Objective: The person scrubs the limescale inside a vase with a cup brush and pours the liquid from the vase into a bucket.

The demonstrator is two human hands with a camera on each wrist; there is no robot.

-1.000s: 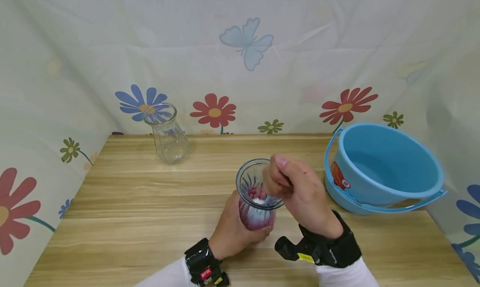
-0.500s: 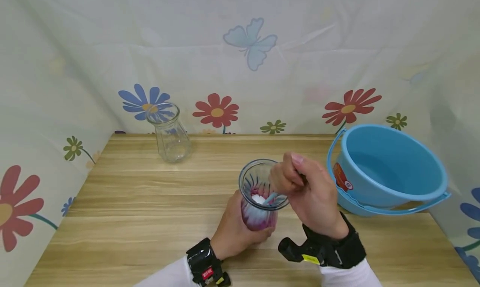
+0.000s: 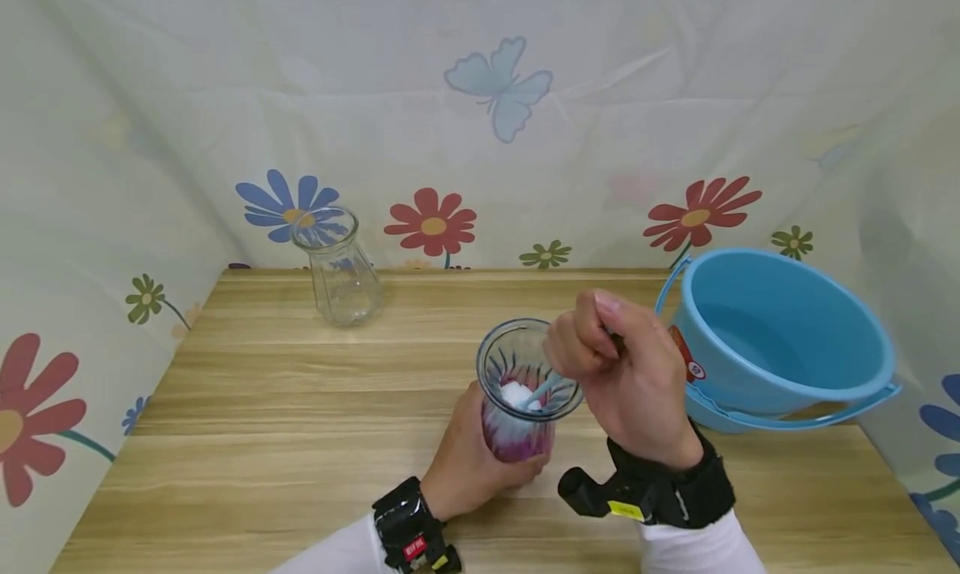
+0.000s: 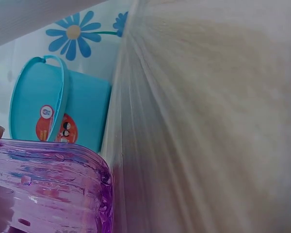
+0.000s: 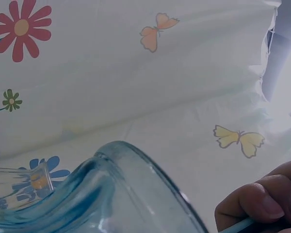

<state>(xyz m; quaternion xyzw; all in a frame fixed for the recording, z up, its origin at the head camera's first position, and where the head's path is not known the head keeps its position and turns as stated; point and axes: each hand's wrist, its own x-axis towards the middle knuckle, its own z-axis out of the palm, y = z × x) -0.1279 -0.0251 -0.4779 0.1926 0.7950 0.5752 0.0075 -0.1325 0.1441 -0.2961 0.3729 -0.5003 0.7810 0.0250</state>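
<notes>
My left hand (image 3: 468,466) grips the lower body of a ribbed glass vase (image 3: 516,442), tinted blue at the rim and pink-purple below. Its purple base (image 4: 53,189) fills the lower left of the left wrist view. Over the rim, my right hand (image 3: 626,374) has its fingers curled around a thin light blue handle (image 3: 545,386), also seen as a blue stick (image 5: 240,225) in the right wrist view. The handle slants down into the vase to a white, sponge-like brush head (image 3: 517,394). Fingers hide the handle's upper end.
A clear glass vase (image 3: 345,287) stands at the back left of the wooden table (image 3: 300,399). On the right, a light blue bucket (image 3: 697,353) has its handle hanging down in front. Flower-printed cloth (image 3: 337,124) surrounds the table.
My right hand has risen and shifted slightly right, drawing the brush up, so more blue handle and white head show inside the vase. The left hand still grips the vase.
</notes>
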